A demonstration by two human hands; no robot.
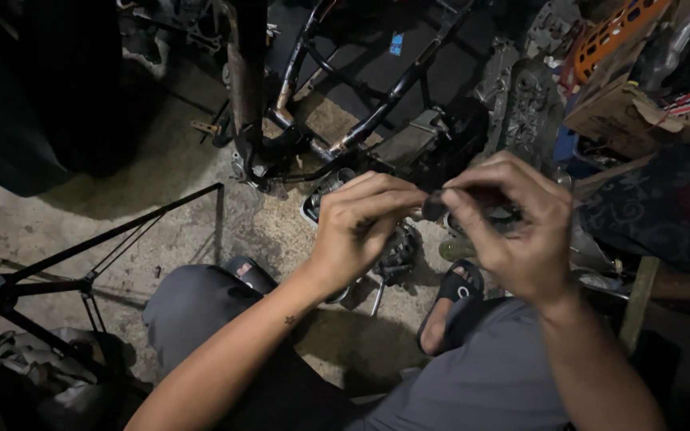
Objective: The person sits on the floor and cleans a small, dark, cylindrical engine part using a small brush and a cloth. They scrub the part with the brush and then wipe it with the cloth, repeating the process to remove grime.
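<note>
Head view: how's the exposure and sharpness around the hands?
Head view: dim, light falls mainly on the left hand and right hand; the small dark part pinched between them is soft and hard to identify; the corners fall into near-black shadow; the black frame behind loses detail; no glare.

- Both bare forearms come up from below and meet mid-view, wrists raised.
- Left hand (358,226): fingers curled inward, knuckles up, fingertips pinched toward the right hand.
- Right hand (513,223): fingers bent, thumb and forefinger closed in a fine grip, tips touching the left's.
- Seated, knees apart.
</note>
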